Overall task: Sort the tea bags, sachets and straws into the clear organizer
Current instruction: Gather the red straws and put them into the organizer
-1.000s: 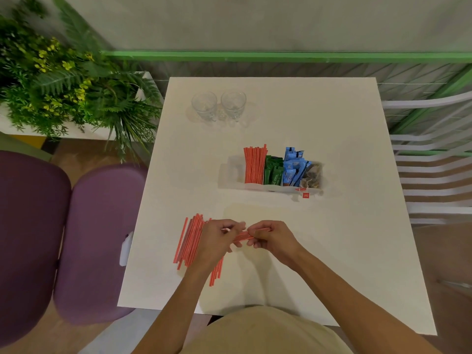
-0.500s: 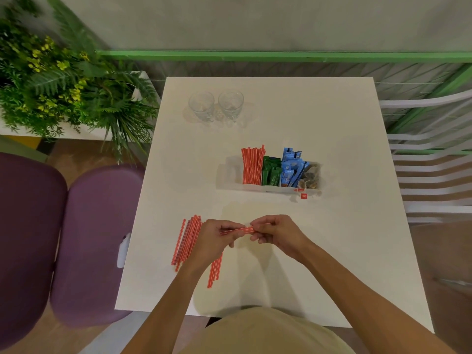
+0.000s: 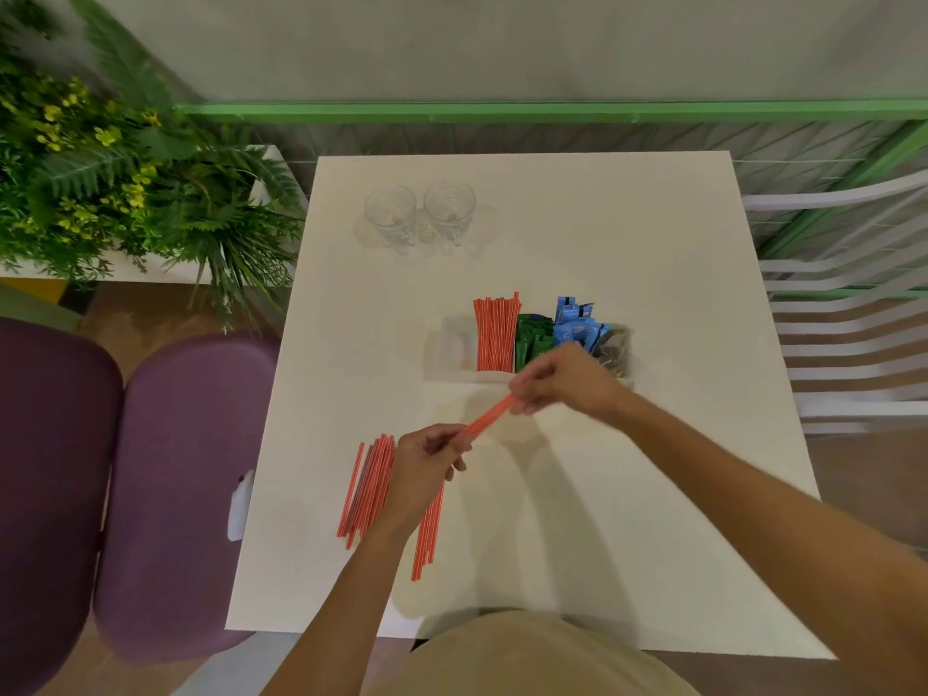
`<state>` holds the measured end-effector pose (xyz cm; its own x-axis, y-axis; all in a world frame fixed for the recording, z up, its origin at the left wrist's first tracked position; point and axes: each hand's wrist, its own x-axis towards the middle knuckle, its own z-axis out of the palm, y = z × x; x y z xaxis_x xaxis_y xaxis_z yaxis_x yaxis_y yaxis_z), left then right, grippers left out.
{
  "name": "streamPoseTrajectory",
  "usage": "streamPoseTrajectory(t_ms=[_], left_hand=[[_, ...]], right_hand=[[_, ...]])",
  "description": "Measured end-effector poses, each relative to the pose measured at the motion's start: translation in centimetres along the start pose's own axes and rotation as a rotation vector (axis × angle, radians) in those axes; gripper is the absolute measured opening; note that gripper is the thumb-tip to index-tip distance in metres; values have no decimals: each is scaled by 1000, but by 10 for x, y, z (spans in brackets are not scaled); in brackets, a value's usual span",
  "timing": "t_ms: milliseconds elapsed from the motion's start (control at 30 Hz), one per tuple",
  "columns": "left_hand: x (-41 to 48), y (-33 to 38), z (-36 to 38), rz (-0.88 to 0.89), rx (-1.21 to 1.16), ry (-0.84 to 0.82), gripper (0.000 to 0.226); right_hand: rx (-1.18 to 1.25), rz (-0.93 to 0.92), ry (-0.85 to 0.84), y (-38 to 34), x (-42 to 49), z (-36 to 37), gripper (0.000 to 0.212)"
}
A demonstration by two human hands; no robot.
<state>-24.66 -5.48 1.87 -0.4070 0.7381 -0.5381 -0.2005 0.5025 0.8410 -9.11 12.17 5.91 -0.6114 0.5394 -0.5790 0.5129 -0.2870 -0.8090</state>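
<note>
A small bunch of orange straws (image 3: 486, 418) slants between my two hands above the white table (image 3: 627, 519). My right hand (image 3: 567, 379) pinches its upper end just in front of the clear organizer (image 3: 454, 346). My left hand (image 3: 427, 467) holds the lower end. Beneath my left hand a loose pile of orange straws (image 3: 369, 487) lies on the table. The organizer holds upright orange straws (image 3: 494, 334), green sachets (image 3: 532, 336), blue sachets (image 3: 575, 321) and tea bags (image 3: 615, 346); its leftmost compartment looks empty.
Two clear glasses (image 3: 419, 213) stand at the table's far left. Purple chairs (image 3: 170, 494) sit left of the table, a white slatted chair (image 3: 853, 313) right. Green plants (image 3: 115, 178) fill the far left corner.
My right hand has risen and moved forward toward the organizer, pulling the bunch of straws out lengthwise. My left hand stays over the pile, still on the lower end.
</note>
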Motion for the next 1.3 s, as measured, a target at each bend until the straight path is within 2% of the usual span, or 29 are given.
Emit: streamPoseTrajectory(t_ms=[100, 200, 267, 367, 567, 700, 867, 1067, 1300], left_hand=[[3, -2, -4, -28, -33, 64, 14], [7, -10, -13, -50, 52, 104, 13], [9, -22, -19, -34, 168, 119, 10], [8, -39, -28, 49, 461, 175, 7], [-4, -61, -39, 14, 830, 126, 30], [-10, -70, -38, -25, 878, 100, 40], [-13, -73, -31, 0, 942, 104, 40], [-12, -75, -26, 34, 970, 112, 28], [-8, -76, -25, 40, 993, 137, 12]], right_hand=[[-151, -94, 47, -33, 14, -25, 8], [-270, -159, 138, -59, 30, -44, 7], [-367, -201, 170, -71, 41, -51, 8], [-561, -235, 168, -81, 58, -50, 8], [-858, -200, 35, -76, 80, -30, 8], [-924, -179, -10, -65, 87, -19, 9], [-957, -186, 1, -65, 89, -16, 12], [-1065, -205, 36, -65, 86, -20, 11], [-1109, -271, 154, -70, 77, -35, 25]])
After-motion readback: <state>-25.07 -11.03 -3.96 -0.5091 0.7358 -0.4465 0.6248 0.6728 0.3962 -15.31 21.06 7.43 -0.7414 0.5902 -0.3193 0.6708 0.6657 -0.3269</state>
